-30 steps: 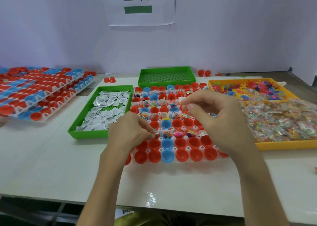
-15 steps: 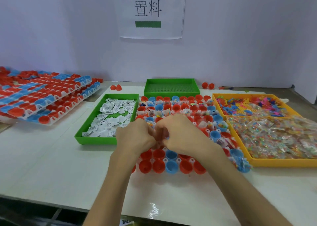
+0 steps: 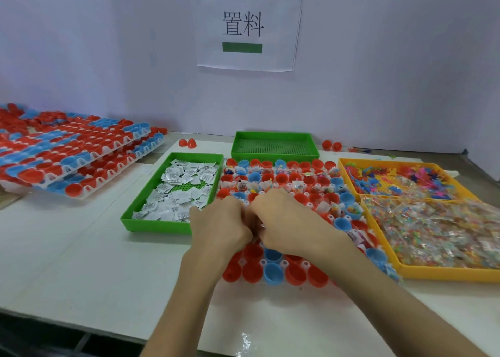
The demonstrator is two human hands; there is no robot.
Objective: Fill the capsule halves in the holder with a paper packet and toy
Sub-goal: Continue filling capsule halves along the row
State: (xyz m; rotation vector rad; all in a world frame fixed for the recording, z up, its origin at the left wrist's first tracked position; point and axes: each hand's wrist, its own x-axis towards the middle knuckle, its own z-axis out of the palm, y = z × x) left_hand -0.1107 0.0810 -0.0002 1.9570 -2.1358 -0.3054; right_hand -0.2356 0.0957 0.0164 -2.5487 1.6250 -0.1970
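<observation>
The left hand (image 3: pixel 220 226) and right hand (image 3: pixel 286 218) are held knuckle to knuckle over the middle of the holder (image 3: pixel 284 263), fingers curled under; whether anything is pinched cannot be told. Red and blue capsule halves (image 3: pixel 273 273) are seated in the holder. Paper packets (image 3: pixel 184 188) are heaped in the green tray (image 3: pixel 159 225) at ten o'clock, and bagged toys (image 3: pixel 433 226) in the yellow tray (image 3: pixel 433 273) at three o'clock.

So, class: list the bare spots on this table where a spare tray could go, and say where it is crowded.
Bare table lies left of the green packet tray, in front of the stacked capsule holders. Another bare strip runs along the near edge, before the capsule holder. Crowded: packet tray, holder and yellow trays sit side by side.
</observation>
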